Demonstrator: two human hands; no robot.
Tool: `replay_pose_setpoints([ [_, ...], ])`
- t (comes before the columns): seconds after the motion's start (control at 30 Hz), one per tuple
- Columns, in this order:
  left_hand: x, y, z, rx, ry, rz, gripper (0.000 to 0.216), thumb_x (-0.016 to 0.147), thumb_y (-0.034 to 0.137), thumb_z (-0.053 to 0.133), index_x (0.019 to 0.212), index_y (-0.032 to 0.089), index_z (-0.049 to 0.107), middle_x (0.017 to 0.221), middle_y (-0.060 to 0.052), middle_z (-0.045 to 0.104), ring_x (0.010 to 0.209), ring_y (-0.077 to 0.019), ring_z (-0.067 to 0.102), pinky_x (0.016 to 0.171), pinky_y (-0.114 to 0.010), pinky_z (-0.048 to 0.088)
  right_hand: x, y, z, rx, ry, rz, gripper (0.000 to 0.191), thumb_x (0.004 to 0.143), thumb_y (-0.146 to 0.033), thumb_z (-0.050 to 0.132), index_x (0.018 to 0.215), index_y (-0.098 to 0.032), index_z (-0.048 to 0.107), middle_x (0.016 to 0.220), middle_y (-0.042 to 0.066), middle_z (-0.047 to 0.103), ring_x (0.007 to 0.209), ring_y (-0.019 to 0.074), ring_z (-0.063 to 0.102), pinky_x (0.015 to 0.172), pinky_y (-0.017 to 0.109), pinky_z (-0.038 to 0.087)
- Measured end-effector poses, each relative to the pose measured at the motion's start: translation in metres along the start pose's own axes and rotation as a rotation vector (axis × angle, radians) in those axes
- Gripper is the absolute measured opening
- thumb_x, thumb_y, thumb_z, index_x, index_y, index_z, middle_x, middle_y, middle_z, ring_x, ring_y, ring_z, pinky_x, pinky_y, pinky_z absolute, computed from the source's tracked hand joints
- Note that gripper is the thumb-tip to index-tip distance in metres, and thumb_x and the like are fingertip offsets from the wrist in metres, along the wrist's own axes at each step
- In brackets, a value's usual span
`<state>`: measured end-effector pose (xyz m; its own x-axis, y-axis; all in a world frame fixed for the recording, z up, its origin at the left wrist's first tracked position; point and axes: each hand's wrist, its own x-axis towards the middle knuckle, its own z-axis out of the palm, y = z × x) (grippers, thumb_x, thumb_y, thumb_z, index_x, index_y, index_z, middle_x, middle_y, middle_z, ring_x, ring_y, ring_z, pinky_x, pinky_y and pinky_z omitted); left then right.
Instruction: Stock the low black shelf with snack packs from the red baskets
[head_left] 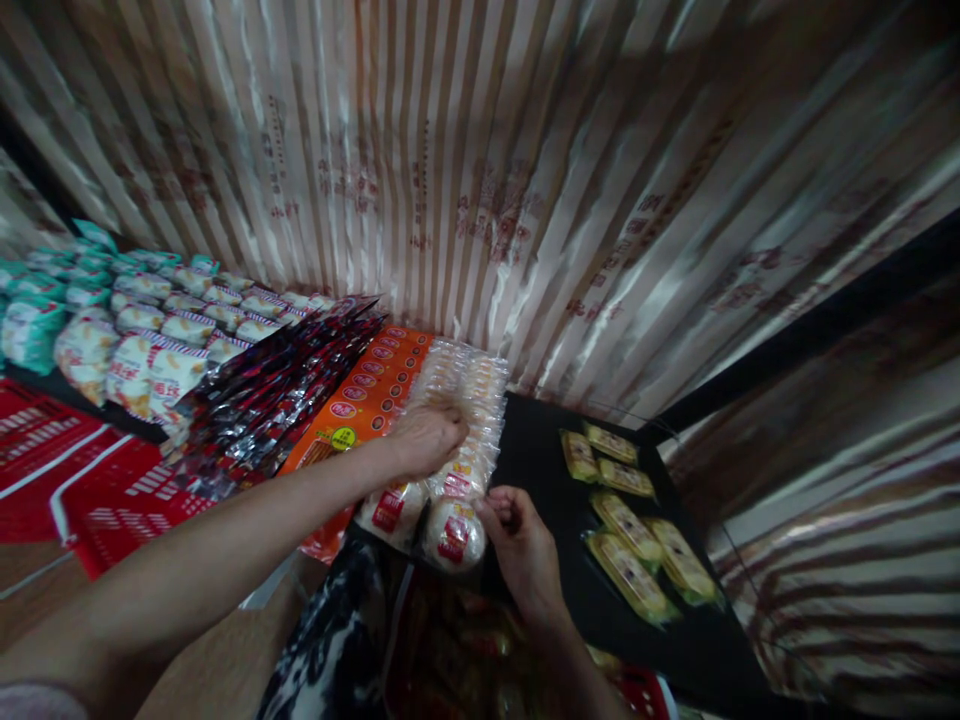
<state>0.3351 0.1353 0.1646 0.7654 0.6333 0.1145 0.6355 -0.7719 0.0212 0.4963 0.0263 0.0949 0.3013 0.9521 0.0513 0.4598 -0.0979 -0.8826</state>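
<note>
Two rows of round cakes in clear wrappers with red labels point(454, 535) stand packed closely on a black shelf. Over the middle of these rows lies my left hand point(431, 438), its fingers bent down and pressed together; what sits under the fingertips is hidden. At the right side of the front cakes, my right hand point(525, 545) pinches the wrapper edge of one between thumb and forefinger. Just left of the cakes lies an orange printed packet point(367, 385), partly behind my left forearm.
Dark shiny packets point(281, 385) lean in a row, with white bags point(180, 325) and green bags point(34, 325) farther left. Several yellow packs point(626, 580) lie on the black shelf point(529, 435). Red baskets point(120, 505) stand below left. Striped sheeting point(480, 170) hangs behind.
</note>
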Motion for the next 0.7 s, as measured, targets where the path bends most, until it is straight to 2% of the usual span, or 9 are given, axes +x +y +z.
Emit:
replay_pose_setpoints([
  [0.1, 0.000, -0.001, 0.002, -0.009, -0.010, -0.013, 0.017, 0.082, 0.022, 0.047, 0.082, 0.014, 0.062, 0.089, -0.008, 0.063, 0.086, -0.0211, 0.059, 0.070, -0.029, 0.046, -0.002, 0.000, -0.001, -0.050, 0.014, -0.020, 0.033, 0.070, -0.048, 0.058, 0.090, -0.022, 0.058, 0.066, -0.001, 0.063, 0.058, 0.0158, 0.058, 0.056, 0.027, 0.047],
  [0.23, -0.001, -0.001, 0.006, -0.030, 0.006, -0.033, 0.017, 0.082, 0.023, 0.048, 0.083, 0.014, 0.062, 0.090, -0.009, 0.063, 0.088, -0.0213, 0.059, 0.071, -0.029, 0.046, 0.001, -0.007, 0.004, -0.070, -0.013, -0.090, 0.028, 0.074, -0.046, 0.054, 0.084, -0.021, 0.060, 0.068, 0.000, 0.064, 0.058, 0.0143, 0.057, 0.055, 0.025, 0.046],
  [0.33, -0.001, -0.001, 0.007, -0.032, 0.023, -0.026, 0.017, 0.082, 0.022, 0.048, 0.082, 0.014, 0.063, 0.090, -0.009, 0.063, 0.093, -0.0221, 0.057, 0.073, -0.029, 0.045, 0.008, -0.015, 0.011, -0.132, 0.029, -0.116, 0.028, 0.073, -0.046, 0.054, 0.083, -0.020, 0.060, 0.068, 0.000, 0.064, 0.057, 0.0143, 0.056, 0.056, 0.025, 0.045],
  [0.5, -0.003, -0.003, 0.004, -0.024, 0.001, -0.054, 0.017, 0.084, 0.021, 0.047, 0.084, 0.014, 0.062, 0.090, -0.007, 0.063, 0.090, -0.0205, 0.057, 0.070, -0.027, 0.045, 0.020, -0.017, 0.018, -0.213, 0.097, -0.157, 0.026, 0.074, -0.043, 0.054, 0.085, -0.020, 0.060, 0.072, 0.001, 0.064, 0.062, 0.0154, 0.058, 0.060, 0.026, 0.044],
  [0.6, -0.013, 0.003, -0.001, -0.022, 0.096, -0.053, 0.016, 0.085, 0.021, 0.047, 0.083, 0.015, 0.061, 0.091, -0.007, 0.061, 0.093, -0.0202, 0.054, 0.075, -0.028, 0.045, 0.021, -0.014, 0.019, -0.246, 0.121, -0.196, 0.028, 0.076, -0.045, 0.052, 0.086, -0.020, 0.060, 0.073, 0.002, 0.064, 0.064, 0.0158, 0.058, 0.062, 0.026, 0.044],
  [0.7, -0.032, 0.026, -0.004, -0.096, 0.260, -0.109, 0.017, 0.087, 0.024, 0.045, 0.083, 0.017, 0.060, 0.095, -0.006, 0.059, 0.095, -0.0198, 0.053, 0.081, -0.031, 0.046, 0.020, -0.012, 0.019, -0.289, 0.129, -0.236, 0.031, 0.078, -0.047, 0.050, 0.086, -0.019, 0.060, 0.074, 0.003, 0.063, 0.065, 0.0164, 0.058, 0.064, 0.027, 0.044],
])
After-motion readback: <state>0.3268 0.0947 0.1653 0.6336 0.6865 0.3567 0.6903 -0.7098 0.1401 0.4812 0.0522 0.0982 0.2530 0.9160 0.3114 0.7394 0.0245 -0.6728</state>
